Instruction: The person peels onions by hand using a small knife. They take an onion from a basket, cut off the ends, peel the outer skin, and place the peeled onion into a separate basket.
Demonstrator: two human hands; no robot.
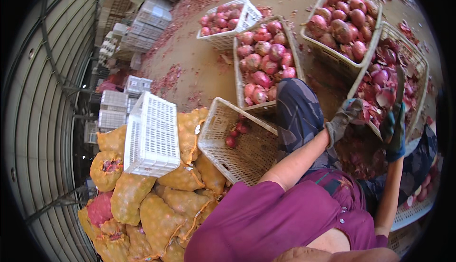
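My left hand [345, 119], in a grey glove, is beside the near left edge of a crate of onions and loose skins [420, 93]. Its fingers are bent together, and anything between them is too small to make out. My right hand [395, 131], in a dark and blue glove, is closed round a long-bladed cutting tool [400, 84], whose blade points away over the same crate. Red onions [380, 76] lie among torn purple skins there.
Full onion crates stand ahead, including a middle one [295, 48] and a right one [327, 48]. A crate with a few onions [213, 143] tilts by my left leg. On yellow mesh sacks [164, 214] rests a white crate [152, 138]. Skins [166, 79] litter the floor.
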